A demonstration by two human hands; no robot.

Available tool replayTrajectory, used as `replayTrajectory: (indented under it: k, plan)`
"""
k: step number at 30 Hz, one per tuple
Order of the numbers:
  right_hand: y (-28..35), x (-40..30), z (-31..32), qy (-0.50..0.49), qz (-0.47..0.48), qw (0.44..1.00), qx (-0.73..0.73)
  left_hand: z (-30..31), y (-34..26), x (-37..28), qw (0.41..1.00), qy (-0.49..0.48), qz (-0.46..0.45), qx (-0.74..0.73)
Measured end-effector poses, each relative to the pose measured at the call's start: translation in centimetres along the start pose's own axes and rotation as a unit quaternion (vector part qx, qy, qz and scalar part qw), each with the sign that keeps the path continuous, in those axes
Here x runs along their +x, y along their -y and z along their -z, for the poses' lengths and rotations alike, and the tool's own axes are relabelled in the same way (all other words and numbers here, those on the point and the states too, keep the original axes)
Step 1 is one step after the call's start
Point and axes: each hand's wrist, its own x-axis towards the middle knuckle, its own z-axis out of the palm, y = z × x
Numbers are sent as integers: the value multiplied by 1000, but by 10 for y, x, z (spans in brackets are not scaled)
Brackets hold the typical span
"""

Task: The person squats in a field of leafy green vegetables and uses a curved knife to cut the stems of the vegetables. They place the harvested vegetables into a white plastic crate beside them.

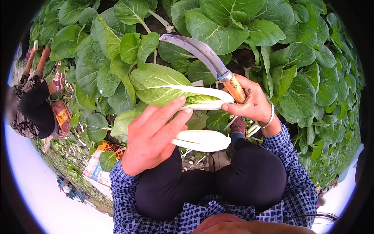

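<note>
My right hand (252, 99) grips the wooden handle (236, 89) of a sickle, its curved metal blade (201, 51) pointing up and left over the plants. The thumb and fingers of that hand also pinch the white base of a leafy bok choy (163, 84). Below it, a second bok choy (204, 141) lies in my left hand (155, 137), its pale stem end facing right. Two fingertips of my left hand reach the stalks of the upper bok choy. Dirt specks mark the blade and my right hand.
Dense leafy greens (301, 84) grow ahead and to the right. At left, another person (35, 108) crouches among the plants. A printed sack (98, 172) lies to my left. My shoe (239, 127) stands among cut stalks, and leaf scraps (192, 161) litter the soil.
</note>
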Motion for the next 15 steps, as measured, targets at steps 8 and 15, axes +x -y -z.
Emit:
replayTrajectory:
  k: [8, 15]
  plan:
    - [-23, 1, -30, 104, -77, 980, 152, -50, 21, -1, 974, 95, 4, 205]
    - [-82, 47, -19, -30, -148, 985, 83, -19, 29, 32, 993, 11, 95, 76]
